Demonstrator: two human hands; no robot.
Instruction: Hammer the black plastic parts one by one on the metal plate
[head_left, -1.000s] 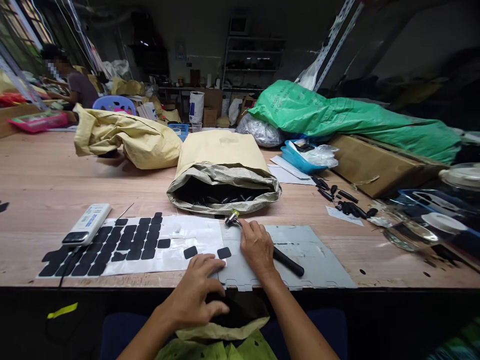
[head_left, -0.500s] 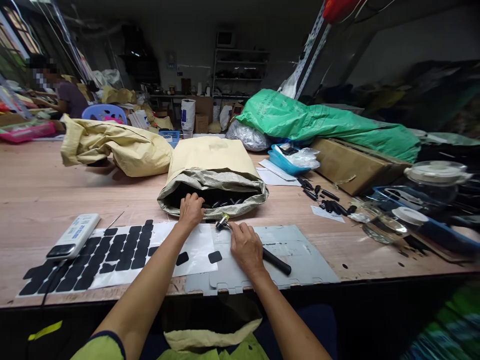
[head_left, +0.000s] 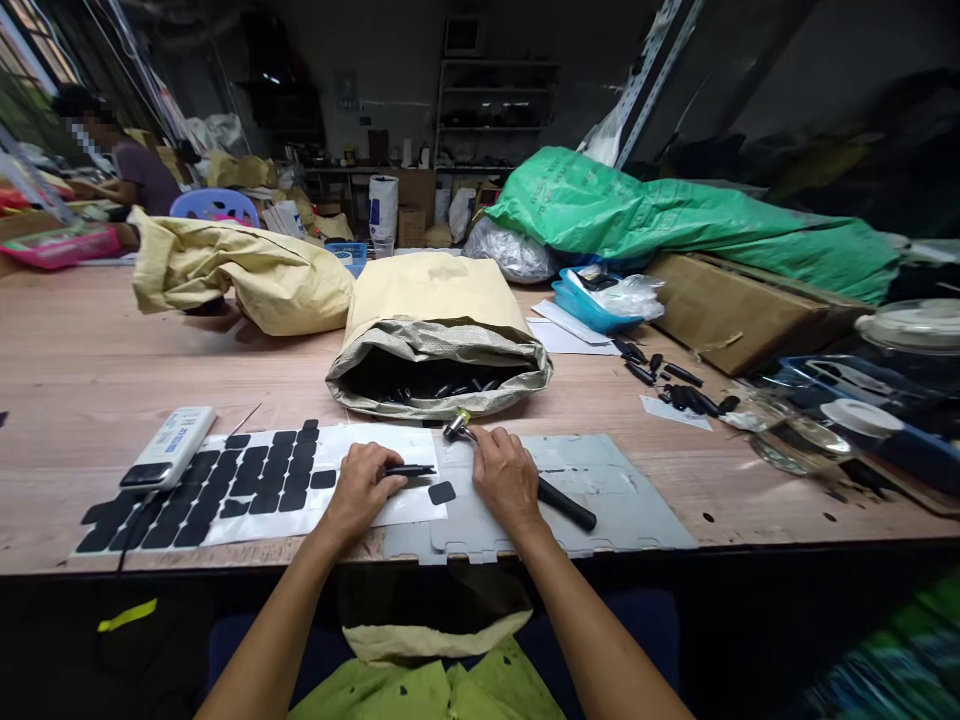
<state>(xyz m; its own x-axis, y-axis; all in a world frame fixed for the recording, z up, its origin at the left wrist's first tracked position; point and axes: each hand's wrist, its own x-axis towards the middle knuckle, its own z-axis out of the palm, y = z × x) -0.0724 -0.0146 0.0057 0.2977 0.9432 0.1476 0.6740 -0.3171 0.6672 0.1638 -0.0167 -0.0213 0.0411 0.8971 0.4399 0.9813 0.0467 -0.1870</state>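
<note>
My left hand (head_left: 361, 487) is closed on a slim black pen-like piece (head_left: 409, 470), held over the white sheet (head_left: 405, 442). Around the shaft of a hammer (head_left: 566, 503) with a metal head and yellowish tip, the fingers of my right hand (head_left: 506, 478) are wrapped. The hammer lies slantwise over a grey board (head_left: 622, 490). Between my hands sits a single black rounded square (head_left: 442, 493); rows of similar black squares (head_left: 255, 475) cover the sheet to the left. Behind my hands, a paper sack (head_left: 442, 290) lies with its mouth towards me, black pieces inside.
A white device (head_left: 169, 447) with a dark display rests at the left. Loose black pieces (head_left: 686, 398), a blue basin (head_left: 592, 305), a cardboard box (head_left: 742, 310) and glass containers (head_left: 799, 440) stand right. Another sack (head_left: 247, 275) lies back left. A person (head_left: 135, 165) sits far left.
My left hand has come out of the sack's mouth, back towards me, and now holds a black piece above the white sheet. My right hand keeps its hold on the hammer.
</note>
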